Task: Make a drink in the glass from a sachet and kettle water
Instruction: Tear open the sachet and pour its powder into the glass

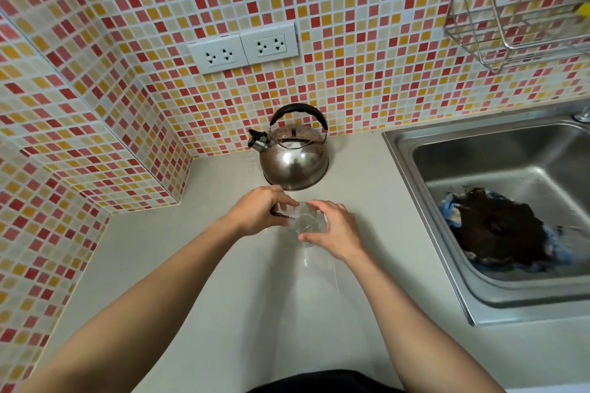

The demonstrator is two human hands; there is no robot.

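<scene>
The clear glass [307, 223] stands on the countertop [204, 281] just in front of the steel kettle [293, 156]. The left hand [260, 212] pinches a dark sachet [281, 213] at its rim; the right hand [335, 230] curls its fingers around the glass

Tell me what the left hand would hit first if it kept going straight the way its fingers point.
Probably the glass: the left hand points right, its fingertips already at the rim. Depth is unclear; beyond the glass is the right hand.

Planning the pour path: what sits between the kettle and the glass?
Head view: only bare countertop between kettle and glass.
</scene>
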